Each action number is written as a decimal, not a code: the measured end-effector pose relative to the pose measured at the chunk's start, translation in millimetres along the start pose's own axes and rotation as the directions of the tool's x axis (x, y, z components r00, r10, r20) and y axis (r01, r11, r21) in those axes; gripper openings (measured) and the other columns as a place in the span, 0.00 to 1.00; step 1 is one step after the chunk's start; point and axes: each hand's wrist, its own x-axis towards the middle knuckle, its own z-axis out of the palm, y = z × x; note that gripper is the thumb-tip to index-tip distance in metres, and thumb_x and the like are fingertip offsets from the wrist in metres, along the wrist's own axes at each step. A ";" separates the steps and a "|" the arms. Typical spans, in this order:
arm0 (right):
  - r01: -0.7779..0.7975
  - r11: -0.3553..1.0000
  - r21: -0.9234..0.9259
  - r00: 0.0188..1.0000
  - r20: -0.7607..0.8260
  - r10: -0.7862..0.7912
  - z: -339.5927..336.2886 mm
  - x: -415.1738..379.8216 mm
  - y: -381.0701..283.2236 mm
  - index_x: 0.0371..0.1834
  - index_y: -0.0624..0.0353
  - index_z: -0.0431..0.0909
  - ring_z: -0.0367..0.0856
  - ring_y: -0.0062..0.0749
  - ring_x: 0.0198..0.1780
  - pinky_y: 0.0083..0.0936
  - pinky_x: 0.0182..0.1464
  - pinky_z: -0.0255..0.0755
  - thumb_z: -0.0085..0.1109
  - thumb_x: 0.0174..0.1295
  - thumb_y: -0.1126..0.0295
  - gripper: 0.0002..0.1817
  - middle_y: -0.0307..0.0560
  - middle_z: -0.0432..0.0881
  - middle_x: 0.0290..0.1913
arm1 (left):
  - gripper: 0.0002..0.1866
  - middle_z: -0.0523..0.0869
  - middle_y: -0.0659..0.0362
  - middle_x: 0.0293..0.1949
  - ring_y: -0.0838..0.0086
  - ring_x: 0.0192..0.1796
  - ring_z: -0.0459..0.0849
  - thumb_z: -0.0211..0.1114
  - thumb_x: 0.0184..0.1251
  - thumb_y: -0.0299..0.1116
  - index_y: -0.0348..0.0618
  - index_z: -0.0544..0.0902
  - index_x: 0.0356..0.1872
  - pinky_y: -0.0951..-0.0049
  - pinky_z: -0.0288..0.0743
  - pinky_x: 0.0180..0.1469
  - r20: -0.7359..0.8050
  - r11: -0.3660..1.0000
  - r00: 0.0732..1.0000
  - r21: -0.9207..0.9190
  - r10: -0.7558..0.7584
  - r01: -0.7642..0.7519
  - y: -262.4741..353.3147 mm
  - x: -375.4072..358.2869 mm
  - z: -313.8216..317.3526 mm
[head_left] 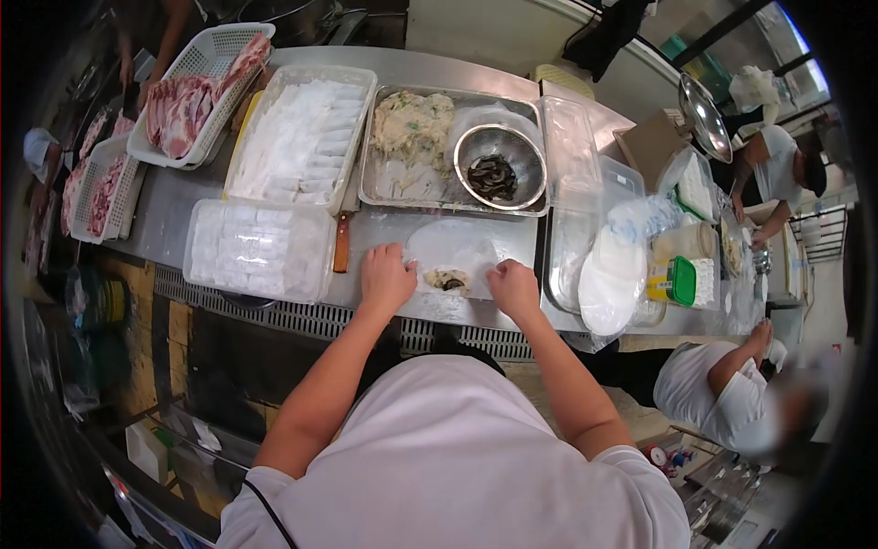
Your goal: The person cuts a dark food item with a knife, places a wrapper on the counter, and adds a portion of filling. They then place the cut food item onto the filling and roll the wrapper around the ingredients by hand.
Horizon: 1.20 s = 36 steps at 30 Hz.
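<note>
Both hands press flat on a thin, round translucent wrapper (453, 252) at the steel counter's (174, 215) near edge, left hand (386, 277) and right hand (514, 288) flanking a lumpy filling mound (447, 279); a wooden-handled knife (341, 242) lies just left.

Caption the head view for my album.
Both hands, left hand and right hand, fold a wrapper around filling.

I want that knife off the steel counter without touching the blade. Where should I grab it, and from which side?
Take the knife by its brown wooden handle, coming from the near counter edge. The handle points toward the person, exposed between the lidded plastic box and the left hand, while the blade end runs up toward the metal tray.
</note>
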 end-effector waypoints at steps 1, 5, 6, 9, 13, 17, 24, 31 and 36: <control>-0.029 0.999 -0.019 1.000 -0.007 0.029 3.7 -1.4 3.4 0.42 0.63 0.89 0.90 0.57 0.41 0.44 0.49 0.83 0.69 0.59 0.63 0.15 0.59 0.90 0.37 | 0.18 0.85 0.45 0.50 0.47 0.57 0.80 0.72 0.63 0.34 0.36 0.83 0.51 0.51 0.73 0.61 0.029 1.000 1.000 0.008 -0.001 0.001 2.4 2.8 -3.5; -0.145 0.985 0.088 0.988 0.065 0.140 10.9 -3.7 8.3 0.38 0.63 0.88 0.90 0.55 0.42 0.44 0.49 0.83 0.69 0.58 0.60 0.15 0.59 0.90 0.37 | 0.17 0.86 0.43 0.48 0.45 0.54 0.81 0.72 0.63 0.34 0.35 0.84 0.48 0.51 0.75 0.59 0.077 1.000 0.997 -0.012 0.020 -0.019 1.1 10.7 -1.5; -0.142 0.980 0.137 0.989 0.050 0.136 14.4 -5.0 10.8 0.37 0.62 0.88 0.90 0.55 0.42 0.44 0.48 0.83 0.69 0.58 0.60 0.15 0.59 0.90 0.37 | 0.17 0.86 0.42 0.47 0.45 0.53 0.82 0.73 0.63 0.35 0.35 0.84 0.48 0.51 0.76 0.58 0.073 0.999 0.997 -0.029 0.027 -0.024 2.4 8.9 -2.9; -0.164 0.975 0.147 0.983 -0.053 0.173 18.6 -14.3 17.1 0.35 0.61 0.88 0.90 0.54 0.42 0.44 0.47 0.82 0.69 0.57 0.61 0.13 0.58 0.91 0.37 | 0.16 0.88 0.43 0.43 0.43 0.49 0.85 0.73 0.63 0.35 0.35 0.85 0.46 0.50 0.78 0.53 0.065 0.989 0.993 -0.098 -0.100 0.106 8.9 0.6 -4.7; -0.222 0.973 0.062 0.974 0.048 0.220 11.8 -14.2 11.3 0.36 0.61 0.88 0.90 0.53 0.41 0.43 0.46 0.82 0.69 0.57 0.62 0.13 0.58 0.91 0.37 | 0.15 0.90 0.43 0.39 0.44 0.45 0.87 0.74 0.64 0.36 0.35 0.85 0.43 0.49 0.79 0.48 0.112 0.994 0.989 -0.045 -0.098 0.104 5.7 -5.5 -6.5; -0.204 0.956 0.212 0.978 0.086 0.189 17.8 -8.5 10.9 0.35 0.63 0.86 0.90 0.47 0.38 0.40 0.44 0.82 0.69 0.57 0.64 0.12 0.55 0.90 0.34 | 0.16 0.89 0.41 0.39 0.44 0.44 0.88 0.73 0.65 0.36 0.34 0.84 0.45 0.52 0.80 0.47 0.113 0.986 0.991 -0.139 -0.074 0.089 0.3 -7.1 -3.9; -0.466 0.395 0.792 0.874 0.343 0.344 7.9 -29.0 1.0 0.40 0.64 0.85 0.82 0.28 0.28 0.25 0.31 0.79 0.70 0.62 0.71 0.08 0.43 0.83 0.28 | 0.16 0.91 0.47 0.38 0.51 0.44 0.89 0.75 0.65 0.40 0.36 0.86 0.42 0.55 0.81 0.47 0.184 0.890 0.931 -0.283 -0.316 0.358 8.7 -30.7 -3.8; -0.393 0.671 0.629 0.917 0.322 0.235 30.7 -34.5 19.5 0.39 0.65 0.84 0.79 0.22 0.27 0.22 0.29 0.75 0.71 0.62 0.71 0.09 0.41 0.84 0.29 | 0.14 0.89 0.53 0.30 0.61 0.33 0.88 0.78 0.63 0.36 0.35 0.86 0.41 0.61 0.80 0.39 0.312 0.903 0.931 -0.315 -0.192 0.292 -5.6 -46.7 13.4; -0.152 0.789 0.596 0.988 0.072 0.136 37.2 -48.2 1.8 0.39 0.67 0.84 0.84 0.31 0.29 0.31 0.36 0.79 0.68 0.61 0.72 0.09 0.49 0.87 0.29 | 0.11 0.89 0.50 0.35 0.53 0.39 0.87 0.76 0.61 0.31 0.36 0.86 0.39 0.57 0.80 0.44 0.263 0.798 0.940 -0.506 -0.218 0.327 34.1 -52.9 -8.2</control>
